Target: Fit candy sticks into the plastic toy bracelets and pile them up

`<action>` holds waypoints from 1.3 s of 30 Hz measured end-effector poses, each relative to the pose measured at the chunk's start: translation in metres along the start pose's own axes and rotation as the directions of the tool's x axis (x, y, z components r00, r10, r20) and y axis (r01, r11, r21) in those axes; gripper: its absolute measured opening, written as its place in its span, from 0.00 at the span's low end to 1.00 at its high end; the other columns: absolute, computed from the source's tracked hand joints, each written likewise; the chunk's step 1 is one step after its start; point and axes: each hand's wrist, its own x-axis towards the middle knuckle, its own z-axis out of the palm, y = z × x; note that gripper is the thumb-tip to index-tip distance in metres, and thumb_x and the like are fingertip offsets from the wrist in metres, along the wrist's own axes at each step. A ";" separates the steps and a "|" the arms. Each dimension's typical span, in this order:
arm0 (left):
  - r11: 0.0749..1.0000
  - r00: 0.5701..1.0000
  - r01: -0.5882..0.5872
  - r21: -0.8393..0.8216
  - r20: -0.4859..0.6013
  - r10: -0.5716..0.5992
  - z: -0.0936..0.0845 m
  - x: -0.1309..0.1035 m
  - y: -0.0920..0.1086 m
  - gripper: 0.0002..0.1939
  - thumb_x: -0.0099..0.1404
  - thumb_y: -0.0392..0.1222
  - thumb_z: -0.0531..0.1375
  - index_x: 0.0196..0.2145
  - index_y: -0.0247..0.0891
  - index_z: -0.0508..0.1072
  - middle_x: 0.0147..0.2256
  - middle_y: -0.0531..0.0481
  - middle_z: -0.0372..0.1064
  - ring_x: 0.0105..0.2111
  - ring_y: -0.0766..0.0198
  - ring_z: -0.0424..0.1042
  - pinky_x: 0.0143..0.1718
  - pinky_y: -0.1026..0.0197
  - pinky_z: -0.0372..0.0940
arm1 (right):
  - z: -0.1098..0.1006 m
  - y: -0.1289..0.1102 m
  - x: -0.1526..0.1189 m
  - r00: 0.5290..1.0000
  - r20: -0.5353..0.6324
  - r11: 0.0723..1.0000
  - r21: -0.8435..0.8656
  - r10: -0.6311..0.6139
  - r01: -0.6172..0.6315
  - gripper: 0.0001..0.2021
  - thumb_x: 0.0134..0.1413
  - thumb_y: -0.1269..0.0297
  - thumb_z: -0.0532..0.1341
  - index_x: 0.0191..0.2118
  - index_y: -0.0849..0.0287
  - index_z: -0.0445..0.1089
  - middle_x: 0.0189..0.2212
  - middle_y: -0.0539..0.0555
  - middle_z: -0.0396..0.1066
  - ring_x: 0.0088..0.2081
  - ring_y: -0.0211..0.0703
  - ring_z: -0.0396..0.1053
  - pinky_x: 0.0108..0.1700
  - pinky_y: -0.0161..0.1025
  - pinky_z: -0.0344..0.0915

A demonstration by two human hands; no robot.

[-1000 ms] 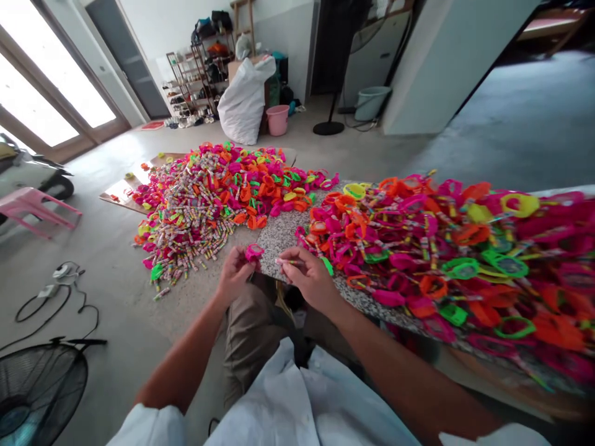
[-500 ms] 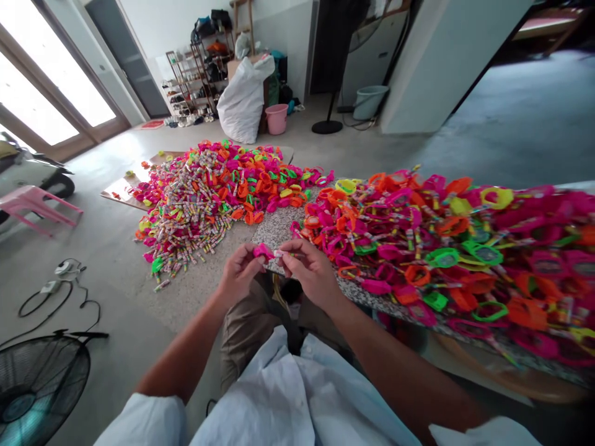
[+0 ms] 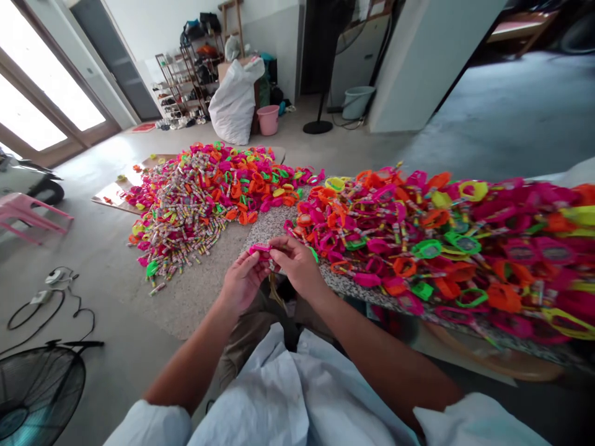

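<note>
A small pink plastic toy watch (image 3: pixel 260 248) is held up in front of me, over the corner of the speckled stone table (image 3: pixel 264 227). My left hand (image 3: pixel 242 280) pinches its left end between thumb and fingers. My right hand (image 3: pixel 297 266) has its fingertips closed on the right end, covering part of it. To the right lies a large heap of pink, orange, green and yellow toy watches (image 3: pixel 427 249), with small printed tubes among them. Another heap of printed tubes (image 3: pixel 186 198) mixed with watches spreads ahead to the left.
A black fan (image 3: pixel 37 390) stands at the lower left, near a power strip (image 3: pixel 41 297) with loose cables. Farther left is a pink stool (image 3: pixel 32 214). Toward the back are a white sack (image 3: pixel 235 105), a pink bucket (image 3: pixel 268 121) and a shoe rack (image 3: pixel 186 80).
The white piece at my right fingertips no longer shows. My left palm has turned upward and my right fingers have moved onto the pink watch. The view has shifted slightly right.
</note>
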 end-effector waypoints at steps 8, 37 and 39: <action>0.721 0.945 -0.310 0.620 0.120 0.304 -0.014 0.001 0.018 0.28 0.64 0.47 0.72 0.60 0.46 0.73 0.56 0.43 0.75 0.51 0.56 0.77 0.52 0.57 0.72 | -0.013 0.005 0.012 0.981 0.189 0.984 -0.167 -0.037 0.069 0.11 0.54 0.61 0.66 0.43 0.54 0.75 0.32 0.48 0.76 0.31 0.40 0.72 0.34 0.38 0.69; 0.693 0.851 -0.525 0.494 0.313 0.421 -0.008 -0.004 0.025 0.13 0.68 0.45 0.71 0.48 0.41 0.77 0.46 0.46 0.76 0.48 0.60 0.75 0.52 0.58 0.69 | -0.014 -0.018 -0.027 0.957 0.193 0.928 -0.264 -0.215 0.262 0.08 0.65 0.58 0.64 0.45 0.54 0.76 0.38 0.53 0.79 0.39 0.43 0.78 0.38 0.37 0.73; 0.655 0.816 -0.578 0.487 0.359 0.453 -0.005 -0.005 0.026 0.12 0.69 0.44 0.70 0.48 0.41 0.77 0.46 0.46 0.76 0.48 0.60 0.75 0.53 0.57 0.69 | -0.013 -0.020 -0.028 0.958 0.182 0.929 -0.260 -0.222 0.264 0.08 0.64 0.59 0.65 0.44 0.55 0.76 0.37 0.52 0.79 0.37 0.42 0.77 0.38 0.37 0.73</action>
